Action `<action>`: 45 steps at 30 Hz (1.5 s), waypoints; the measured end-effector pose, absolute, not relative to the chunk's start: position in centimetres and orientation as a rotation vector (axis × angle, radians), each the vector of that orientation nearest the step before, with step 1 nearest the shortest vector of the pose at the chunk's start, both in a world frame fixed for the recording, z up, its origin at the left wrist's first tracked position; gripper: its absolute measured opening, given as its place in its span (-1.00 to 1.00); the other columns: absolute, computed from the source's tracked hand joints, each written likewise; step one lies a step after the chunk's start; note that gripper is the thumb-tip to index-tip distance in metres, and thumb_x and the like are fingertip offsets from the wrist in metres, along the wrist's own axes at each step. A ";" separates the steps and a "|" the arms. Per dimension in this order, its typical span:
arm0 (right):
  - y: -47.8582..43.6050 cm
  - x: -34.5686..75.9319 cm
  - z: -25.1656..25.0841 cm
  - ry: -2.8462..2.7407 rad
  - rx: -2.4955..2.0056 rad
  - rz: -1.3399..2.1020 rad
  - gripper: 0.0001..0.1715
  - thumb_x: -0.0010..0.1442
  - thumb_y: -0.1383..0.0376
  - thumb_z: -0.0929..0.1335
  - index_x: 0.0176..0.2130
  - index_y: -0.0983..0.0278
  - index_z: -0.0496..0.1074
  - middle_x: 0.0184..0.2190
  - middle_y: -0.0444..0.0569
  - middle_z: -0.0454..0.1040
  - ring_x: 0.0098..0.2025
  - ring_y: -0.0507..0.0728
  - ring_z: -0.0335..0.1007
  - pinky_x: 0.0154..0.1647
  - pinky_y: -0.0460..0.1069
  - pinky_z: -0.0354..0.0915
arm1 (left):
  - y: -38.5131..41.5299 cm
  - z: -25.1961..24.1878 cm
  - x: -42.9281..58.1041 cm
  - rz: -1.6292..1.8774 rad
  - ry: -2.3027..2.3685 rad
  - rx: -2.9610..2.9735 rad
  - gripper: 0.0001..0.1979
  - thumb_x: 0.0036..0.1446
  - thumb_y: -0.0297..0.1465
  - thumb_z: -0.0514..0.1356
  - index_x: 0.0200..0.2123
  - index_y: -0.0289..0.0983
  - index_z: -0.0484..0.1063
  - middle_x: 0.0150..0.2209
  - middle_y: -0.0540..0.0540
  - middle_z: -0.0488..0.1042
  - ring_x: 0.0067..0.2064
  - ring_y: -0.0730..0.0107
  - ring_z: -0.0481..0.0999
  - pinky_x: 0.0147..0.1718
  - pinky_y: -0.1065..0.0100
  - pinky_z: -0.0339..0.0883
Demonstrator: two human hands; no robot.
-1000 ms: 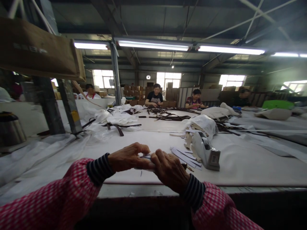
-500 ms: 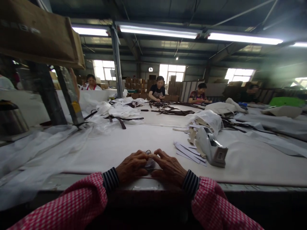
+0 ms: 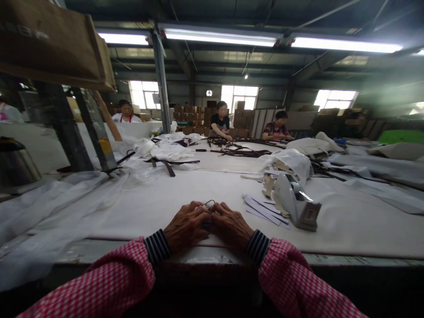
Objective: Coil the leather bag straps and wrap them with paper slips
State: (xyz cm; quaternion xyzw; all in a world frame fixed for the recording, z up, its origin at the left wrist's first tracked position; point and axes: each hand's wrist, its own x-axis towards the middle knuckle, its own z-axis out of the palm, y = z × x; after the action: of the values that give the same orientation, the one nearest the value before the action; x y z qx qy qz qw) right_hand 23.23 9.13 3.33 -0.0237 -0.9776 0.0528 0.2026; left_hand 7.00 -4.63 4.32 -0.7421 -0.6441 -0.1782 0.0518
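Observation:
My left hand (image 3: pixel 188 224) and my right hand (image 3: pixel 232 226) meet at the near edge of the white-covered table (image 3: pixel 142 207). Their bent fingers pinch a small greyish object with a thin curved loop (image 3: pixel 209 202) sticking up beyond the fingertips. Most of this object is hidden by my fingers, so its kind is unclear. To the right of my right hand lie several white paper strips (image 3: pixel 263 210). Past them stands a grey tape dispenser (image 3: pixel 294 205).
Dark straps (image 3: pixel 245 151) and white wrapping (image 3: pixel 172 152) lie farther back. A plastic bag (image 3: pixel 291 161) sits behind the dispenser. Clear sheeting (image 3: pixel 66 198) covers the left side, near a metal post (image 3: pixel 96 132). Several people work across the table, one person (image 3: pixel 220 121) handling straps.
My hands have drawn closer together around the small object, and the fingers now cover more of it. Its loop shows more clearly above them. The view has shifted slightly.

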 end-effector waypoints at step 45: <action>17.8 33.9 1.5 -2.505 -1.027 -0.123 -0.71 0.38 0.31 0.26 -0.33 0.29 0.49 -0.18 0.03 0.48 -0.06 0.17 0.39 -0.07 0.00 0.27 | 2.2 3.0 9.6 -1.377 -2.199 -1.680 -0.62 0.31 -0.11 0.01 -0.30 -0.27 0.44 -0.44 0.01 0.39 -0.36 0.30 0.40 -0.36 0.33 0.26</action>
State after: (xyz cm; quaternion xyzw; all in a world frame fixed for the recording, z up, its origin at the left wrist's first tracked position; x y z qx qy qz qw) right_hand 33.92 17.81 1.46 -0.3702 -0.9029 -0.0444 0.2140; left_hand 9.56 2.19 3.02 -0.5433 -0.7112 -0.4454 0.0251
